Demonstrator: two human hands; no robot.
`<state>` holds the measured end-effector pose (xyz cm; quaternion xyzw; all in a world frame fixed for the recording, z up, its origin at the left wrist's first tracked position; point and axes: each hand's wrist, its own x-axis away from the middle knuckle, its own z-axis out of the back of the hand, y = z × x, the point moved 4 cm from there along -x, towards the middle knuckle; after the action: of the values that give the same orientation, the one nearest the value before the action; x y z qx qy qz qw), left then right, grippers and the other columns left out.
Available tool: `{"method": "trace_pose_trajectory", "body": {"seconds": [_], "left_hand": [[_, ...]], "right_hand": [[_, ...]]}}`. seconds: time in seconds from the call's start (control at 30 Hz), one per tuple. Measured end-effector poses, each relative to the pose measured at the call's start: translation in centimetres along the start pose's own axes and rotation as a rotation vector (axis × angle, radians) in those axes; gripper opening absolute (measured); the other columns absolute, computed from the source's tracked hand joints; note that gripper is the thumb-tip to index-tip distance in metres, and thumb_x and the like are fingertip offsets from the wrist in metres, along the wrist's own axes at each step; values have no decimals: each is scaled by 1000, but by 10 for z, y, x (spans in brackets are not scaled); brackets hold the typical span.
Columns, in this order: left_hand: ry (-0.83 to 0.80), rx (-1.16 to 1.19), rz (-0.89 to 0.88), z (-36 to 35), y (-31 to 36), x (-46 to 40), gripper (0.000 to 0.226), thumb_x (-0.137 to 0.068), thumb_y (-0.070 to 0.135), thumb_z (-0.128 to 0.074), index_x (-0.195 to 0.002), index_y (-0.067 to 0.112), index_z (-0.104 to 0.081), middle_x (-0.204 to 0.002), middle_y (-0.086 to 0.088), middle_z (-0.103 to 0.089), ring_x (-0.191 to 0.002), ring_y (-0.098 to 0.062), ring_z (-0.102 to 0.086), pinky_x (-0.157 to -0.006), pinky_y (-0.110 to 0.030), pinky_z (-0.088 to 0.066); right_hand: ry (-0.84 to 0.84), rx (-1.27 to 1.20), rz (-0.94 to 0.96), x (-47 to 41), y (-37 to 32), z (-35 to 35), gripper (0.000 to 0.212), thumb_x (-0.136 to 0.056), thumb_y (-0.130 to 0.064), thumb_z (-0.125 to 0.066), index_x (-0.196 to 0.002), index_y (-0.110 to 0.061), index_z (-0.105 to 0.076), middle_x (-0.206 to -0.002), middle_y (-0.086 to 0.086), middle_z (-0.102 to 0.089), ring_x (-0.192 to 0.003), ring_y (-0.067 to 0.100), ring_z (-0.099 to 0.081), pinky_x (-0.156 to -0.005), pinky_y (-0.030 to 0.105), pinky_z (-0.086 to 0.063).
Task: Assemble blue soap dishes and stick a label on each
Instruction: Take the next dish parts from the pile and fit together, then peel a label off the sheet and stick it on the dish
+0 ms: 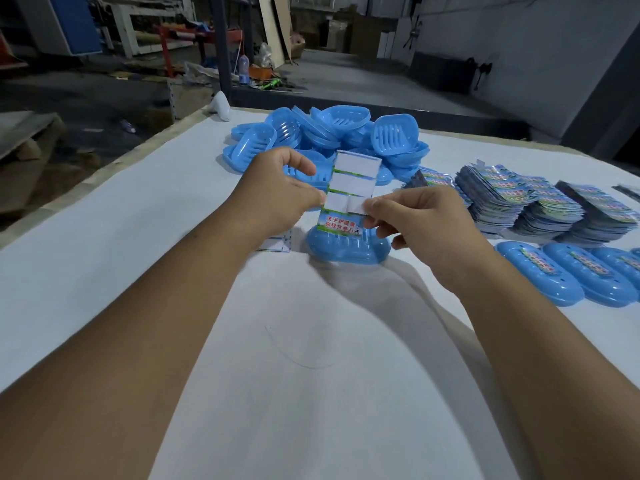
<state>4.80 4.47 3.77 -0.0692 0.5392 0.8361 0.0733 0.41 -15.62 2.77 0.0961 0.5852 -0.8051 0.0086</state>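
Crowding the table: loose dish pile, label stacks, labelled dishes.

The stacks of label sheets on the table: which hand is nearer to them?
Right. The right hand pinches the label strip just left of the stacks of label sheets; the left hand holds the strip's far edge, farther away.

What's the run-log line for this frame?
left hand: holds label strip | right hand: peeling label | soap dish: assembled, unlabelled

Single head view, looking forward-down over white table, close to hands.
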Motion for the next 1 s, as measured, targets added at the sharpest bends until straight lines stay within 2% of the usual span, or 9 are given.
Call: {"method": "trace_pose_trajectory", "body": {"seconds": [0.1,0.17,0.23,0.37,0.5,0.63,0.73,0.87,1.0], "left_hand": [[37,-94,26,6,-3,-3,29,-78,22,-83,-88,31,-57,-101,-1,-68,-57,-5,-53,-47,-17,-39],[54,-128,38,9,-5,-5,29,-78,21,-82,-87,31,-57,-95,3,-65,-58,-3,-54,-52,-20,-38],[68,-137,60,11,-7,-6,29,-78,20,-82,-86,31,-56,-85,5,-61,-54,-2,-55,-49,-20,-39],[104,-152,107,19,-12,-8,28,-77,18,-80,-84,29,-56,-87,6,-58,-66,-10,-53,-53,-26,-36],[134,-195,158,28,-18,-9,24,-75,14,-78,-77,24,-57,-77,4,-59,-64,-10,-52,-53,-24,-34],[159,-387,210,42,-25,-12,10,-75,14,-72,-80,16,-64,-80,-2,-62,-66,-16,-50,-57,-27,-39],[159,-528,243,49,-32,-14,18,-77,17,-69,-93,10,-68,-83,-6,-65,-67,-21,-51,-64,-33,-44],[109,-707,278,49,-35,-11,15,-79,22,-67,-93,15,-65,-89,-6,-68,-79,-21,-61,-69,-36,-52],[95,-898,249,49,-32,-8,14,-79,25,-66,-92,20,-66,-87,-2,-67,-77,-20,-60,-58,-31,-44]], "right_hand": [[-15,-27,-23,0,1,0,18,-89,-20,-74,-76,-8,-79,-72,0,-76,-60,7,-59,-50,16,-46],[-19,-50,-40,0,2,0,17,-88,-19,-74,-76,-8,-79,-72,0,-76,-60,8,-58,-49,16,-46],[-24,-75,-58,-1,2,1,16,-88,-20,-74,-77,-9,-79,-74,1,-76,-61,9,-58,-49,16,-46],[-22,-101,-88,-2,4,3,16,-87,-24,-75,-79,-11,-80,-80,2,-78,-62,8,-59,-50,16,-46],[-14,-120,-111,-3,5,4,16,-86,-26,-76,-75,-15,-81,-81,2,-78,-62,7,-59,-51,17,-45],[-8,-113,-141,-3,7,4,17,-85,-28,-76,-74,-15,-80,-80,1,-78,-61,8,-59,-51,18,-45],[0,-90,-150,-2,7,2,18,-86,-29,-76,-81,-11,-78,-77,-1,-77,-60,7,-59,-48,17,-44],[0,-74,-153,0,5,0,19,-87,-29,-75,-83,-10,-78,-76,-2,-76,-58,5,-58,-48,18,-44],[0,-63,-147,1,5,0,18,-84,-31,-77,-80,-14,-78,-77,-2,-76,-59,5,-60,-48,19,-43]]}}
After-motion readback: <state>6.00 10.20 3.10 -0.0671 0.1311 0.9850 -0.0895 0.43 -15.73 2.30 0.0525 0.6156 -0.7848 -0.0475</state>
